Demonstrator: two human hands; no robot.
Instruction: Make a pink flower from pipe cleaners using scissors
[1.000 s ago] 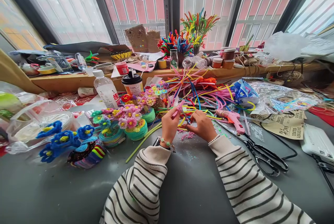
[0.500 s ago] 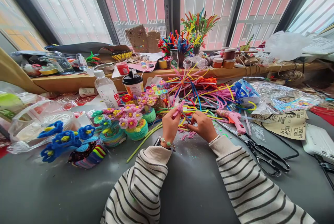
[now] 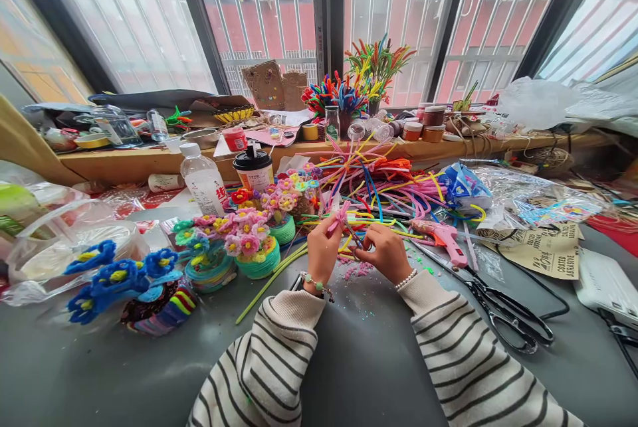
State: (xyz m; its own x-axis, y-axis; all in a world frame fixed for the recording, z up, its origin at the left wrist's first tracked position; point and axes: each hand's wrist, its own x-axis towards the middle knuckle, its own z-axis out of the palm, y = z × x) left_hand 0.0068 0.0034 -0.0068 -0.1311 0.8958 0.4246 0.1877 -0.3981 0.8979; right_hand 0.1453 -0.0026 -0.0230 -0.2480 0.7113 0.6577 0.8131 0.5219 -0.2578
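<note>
In the head view, the left hand (image 3: 321, 253) pinches a pink fuzzy piece (image 3: 340, 214) in narrowed fingers, at twelve o'clock from the wrists; the right hand (image 3: 386, 254) grips apparent small scissors (image 3: 353, 234) beside it. Pink clippings (image 3: 359, 271) suggest trimming underway — what remains is unclear. Potted flowers (image 3: 248, 233) at nine o'clock look finished — loose stems (image 3: 416, 189) at one o'clock lie unshaped.

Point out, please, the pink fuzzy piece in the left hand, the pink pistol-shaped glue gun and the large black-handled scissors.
Pink fuzzy piece (image 3: 341, 212), head view: on its exposed upper part.
Pink pistol-shaped glue gun (image 3: 445, 236), head view: where barrel meets handle.
Large black-handled scissors (image 3: 479, 286), head view: on the black shanks.
</note>
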